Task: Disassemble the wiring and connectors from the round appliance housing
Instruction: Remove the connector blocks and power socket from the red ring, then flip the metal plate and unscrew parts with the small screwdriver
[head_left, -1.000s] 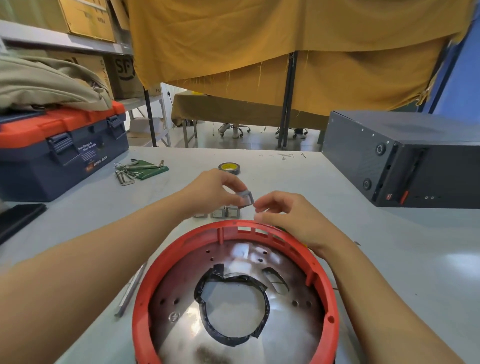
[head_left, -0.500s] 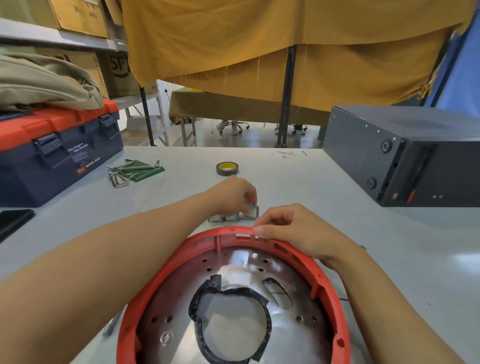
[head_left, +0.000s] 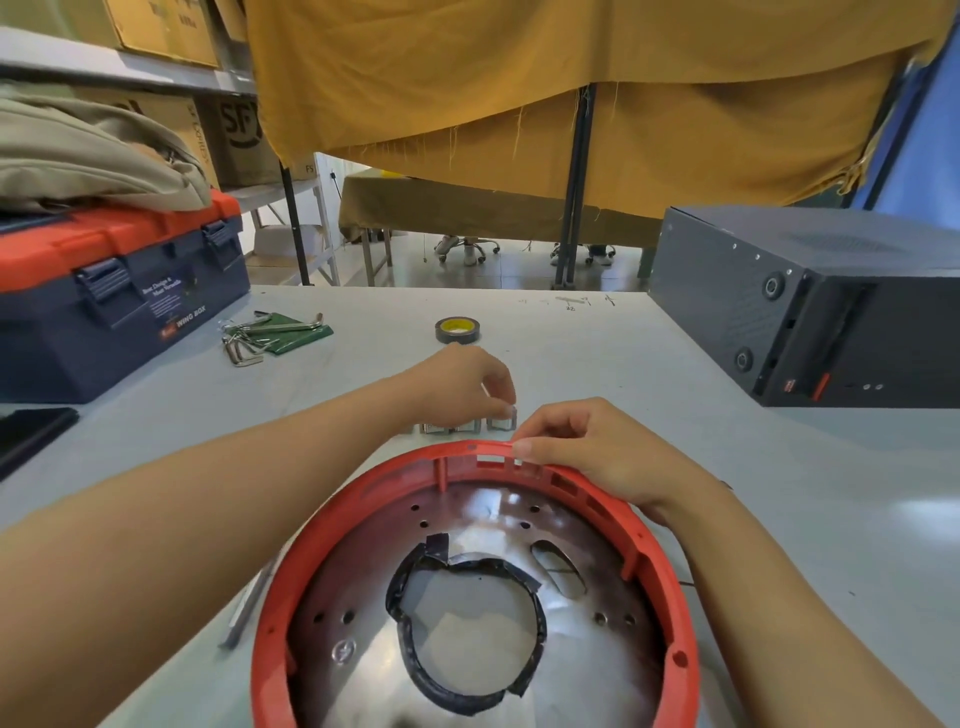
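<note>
My left hand has lowered the small metal clip onto the counter, still pinching it. My right hand stays curled on the red housing rim; another part off.

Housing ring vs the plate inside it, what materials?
Red ring: looks like moulded plastic, matte, with ribs and cast slots. Inner plate: probably sheet metal, shiny, mirror-like glare, punched holes. Black tape-like strip edges its centre opening.
</note>
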